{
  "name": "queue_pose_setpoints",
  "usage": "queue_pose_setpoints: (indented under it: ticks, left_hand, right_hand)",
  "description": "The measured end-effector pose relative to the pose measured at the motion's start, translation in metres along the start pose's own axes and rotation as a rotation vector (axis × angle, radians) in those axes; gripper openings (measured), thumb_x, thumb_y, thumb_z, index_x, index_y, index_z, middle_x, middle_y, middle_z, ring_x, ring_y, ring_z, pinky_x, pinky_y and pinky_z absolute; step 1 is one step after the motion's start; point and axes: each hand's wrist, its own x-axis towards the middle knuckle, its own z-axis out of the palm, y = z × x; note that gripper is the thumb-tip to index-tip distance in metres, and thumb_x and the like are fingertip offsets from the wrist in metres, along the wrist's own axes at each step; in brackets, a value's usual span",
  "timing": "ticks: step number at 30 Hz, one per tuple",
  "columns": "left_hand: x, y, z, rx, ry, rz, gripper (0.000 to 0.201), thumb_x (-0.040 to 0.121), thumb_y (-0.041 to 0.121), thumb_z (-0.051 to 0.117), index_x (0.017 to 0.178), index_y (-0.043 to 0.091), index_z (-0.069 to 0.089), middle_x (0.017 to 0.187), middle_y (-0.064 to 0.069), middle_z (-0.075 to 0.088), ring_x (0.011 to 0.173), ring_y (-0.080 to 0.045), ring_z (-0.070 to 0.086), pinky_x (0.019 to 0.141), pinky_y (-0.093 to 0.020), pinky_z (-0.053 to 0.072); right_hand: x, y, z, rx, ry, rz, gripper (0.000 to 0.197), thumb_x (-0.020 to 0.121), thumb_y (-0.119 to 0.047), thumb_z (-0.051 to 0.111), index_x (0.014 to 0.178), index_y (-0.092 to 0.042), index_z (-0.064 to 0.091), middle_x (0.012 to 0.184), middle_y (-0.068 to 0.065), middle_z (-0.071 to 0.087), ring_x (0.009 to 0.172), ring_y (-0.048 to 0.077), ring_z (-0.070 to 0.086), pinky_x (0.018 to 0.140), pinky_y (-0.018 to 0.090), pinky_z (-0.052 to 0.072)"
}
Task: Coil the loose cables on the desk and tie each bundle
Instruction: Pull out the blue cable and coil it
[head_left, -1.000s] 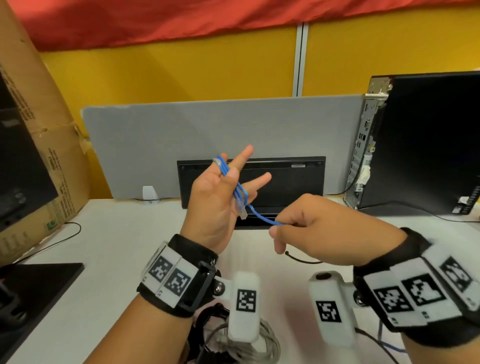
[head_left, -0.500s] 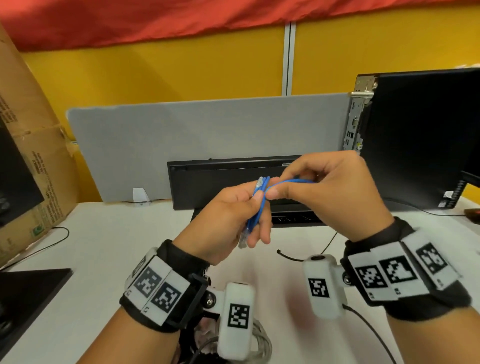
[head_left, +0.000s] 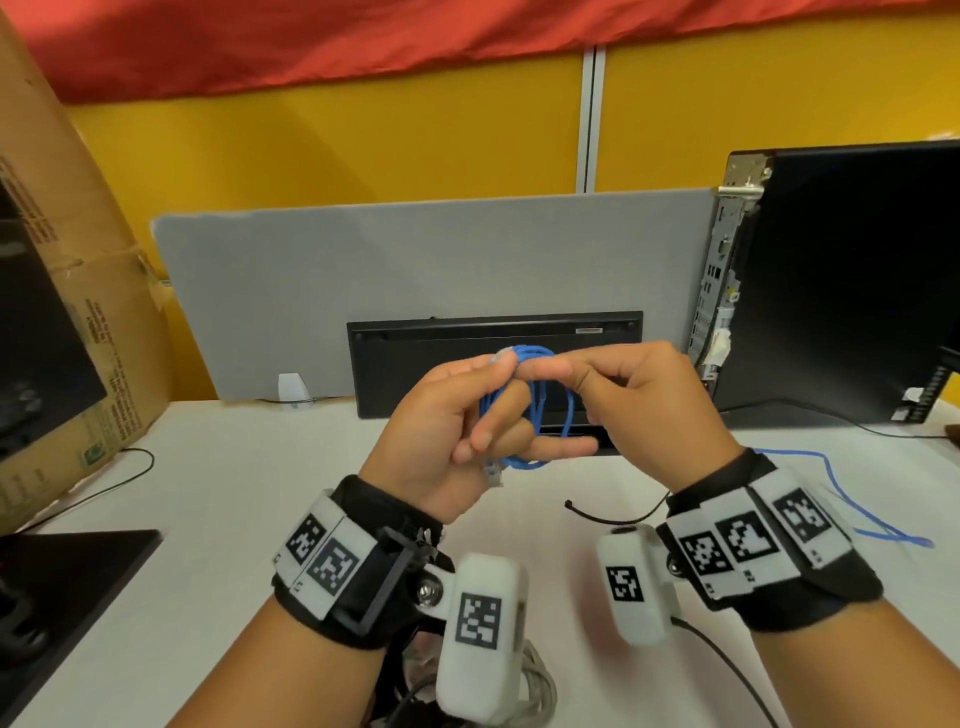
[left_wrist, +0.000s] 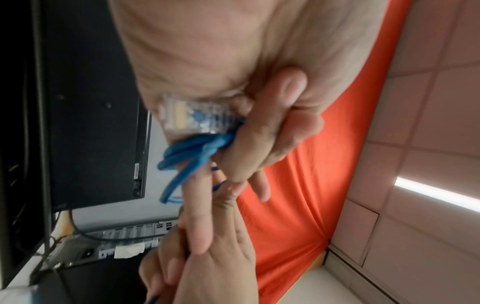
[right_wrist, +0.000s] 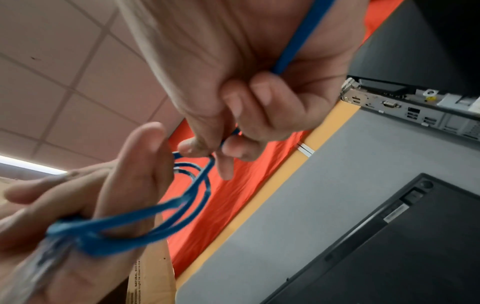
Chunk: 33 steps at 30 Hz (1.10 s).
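A blue network cable hangs in several loops above the white desk. My left hand holds the coil, fingers curled through the loops, and a clear plug dangles below it. In the left wrist view that plug lies against the palm beside the blue strands. My right hand pinches the cable at the top of the coil. In the right wrist view the cable runs across the right palm to the pinch, and the loops hang off the left hand. The loose tail trails on the desk at the right.
A black tie lies on the desk under my hands. A grey cable bundle sits at the near edge. A black keyboard leans on the grey partition, a PC tower stands right, a cardboard box left.
My right hand rose from below the left hand to the coil's top, laying another loop. My left fingers went from spread to curled round the loops.
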Motion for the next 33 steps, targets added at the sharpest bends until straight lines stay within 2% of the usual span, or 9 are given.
queue_pose_setpoints:
  ticks: [3, 9, 12, 18, 22, 25, 28, 31, 33]
  left_hand:
    - [0.002, -0.001, 0.001, -0.131, 0.047, 0.128, 0.041, 0.100, 0.015, 0.040, 0.131, -0.012, 0.047, 0.051, 0.000, 0.046, 0.036, -0.005, 0.034, 0.093, -0.057, 0.049]
    - [0.003, 0.012, -0.016, -0.095, 0.209, 0.369, 0.037, 0.102, 0.015, 0.036, 0.133, -0.006, 0.038, 0.135, -0.012, 0.059, 0.064, -0.008, 0.066, 0.100, -0.054, 0.047]
    - [0.004, 0.012, -0.024, -0.056, 0.343, 0.411, 0.041, 0.101, 0.014, 0.039, 0.138, -0.001, 0.033, 0.139, -0.008, 0.056, 0.106, -0.030, 0.068, 0.101, -0.058, 0.044]
    - [0.004, 0.003, -0.017, 0.371, 0.384, 0.345, 0.024, 0.103, 0.020, 0.040, 0.117, 0.036, 0.052, 0.147, 0.002, 0.048, 0.117, -0.025, 0.063, 0.109, -0.050, 0.037]
    - [0.006, -0.009, -0.006, 0.572, 0.270, 0.224, 0.029, 0.103, 0.014, 0.038, 0.120, 0.020, 0.062, 0.145, 0.011, 0.049, 0.130, -0.006, 0.049, 0.101, -0.033, 0.048]
    - [0.008, -0.010, -0.001, 0.614, 0.269, 0.194, 0.031, 0.100, 0.017, 0.044, 0.096, 0.035, 0.069, 0.145, 0.004, 0.048, 0.095, -0.011, 0.066, 0.089, -0.032, 0.053]
    - [0.006, -0.011, -0.002, 0.684, 0.224, 0.177, 0.033, 0.093, 0.029, 0.043, 0.114, 0.049, 0.057, 0.087, -0.016, 0.069, 0.058, -0.015, 0.057, 0.072, -0.033, 0.048]
    - [0.006, -0.009, -0.002, 0.699, 0.191, 0.134, 0.038, 0.094, 0.029, 0.040, 0.131, 0.026, 0.050, 0.059, -0.001, 0.060, 0.049, -0.010, 0.048, 0.062, -0.028, 0.048]
    - [0.006, -0.007, -0.003, 0.728, 0.175, 0.120, 0.037, 0.096, 0.029, 0.039, 0.104, 0.001, 0.062, 0.054, -0.001, 0.055, 0.046, -0.010, 0.044, 0.083, -0.046, 0.054]
  right_hand:
    - [0.002, 0.008, 0.003, -0.034, -0.114, 0.074, 0.024, 0.100, -0.023, 0.048, 0.099, -0.022, 0.072, 0.049, -0.011, 0.049, 0.047, 0.003, 0.045, 0.050, 0.016, 0.037]
    - [-0.004, 0.004, 0.006, -0.219, -0.482, 0.207, 0.033, 0.100, -0.036, 0.044, 0.100, -0.010, 0.065, 0.049, -0.009, 0.048, 0.039, 0.001, 0.042, 0.040, 0.011, 0.032]
    - [-0.009, -0.012, 0.005, -0.319, -0.640, 0.182, 0.037, 0.097, -0.048, 0.045, 0.089, -0.020, 0.070, 0.045, -0.010, 0.046, 0.039, 0.003, 0.041, 0.045, 0.014, 0.035]
    - [-0.016, -0.040, -0.006, -0.341, -0.625, 0.025, 0.023, 0.097, -0.032, 0.047, 0.089, -0.027, 0.068, 0.051, -0.027, 0.053, 0.047, 0.000, 0.049, 0.048, 0.014, 0.035]
    - [-0.015, -0.050, -0.008, -0.347, -0.497, -0.136, 0.020, 0.098, -0.022, 0.048, 0.090, -0.021, 0.066, 0.082, -0.009, 0.068, 0.067, 0.009, 0.058, 0.067, 0.030, 0.048]
    - [-0.013, -0.048, -0.013, -0.342, -0.274, -0.189, 0.021, 0.092, -0.030, 0.056, 0.078, -0.020, 0.069, 0.071, -0.004, 0.067, 0.064, 0.014, 0.056, 0.065, 0.038, 0.048]
    - [-0.010, -0.043, -0.021, -0.272, -0.069, -0.181, 0.019, 0.080, -0.036, 0.071, 0.067, -0.023, 0.069, 0.049, -0.014, 0.053, 0.053, 0.007, 0.049, 0.055, 0.025, 0.037]
    - [-0.007, -0.038, -0.024, -0.183, -0.024, -0.197, 0.003, 0.080, -0.023, 0.075, 0.077, -0.023, 0.073, 0.054, -0.010, 0.053, 0.056, 0.009, 0.050, 0.058, 0.031, 0.041]
    - [-0.006, -0.035, -0.025, -0.175, -0.018, -0.229, 0.012, 0.084, -0.015, 0.072, 0.087, -0.026, 0.075, 0.069, -0.001, 0.061, 0.067, 0.014, 0.057, 0.065, 0.037, 0.048]
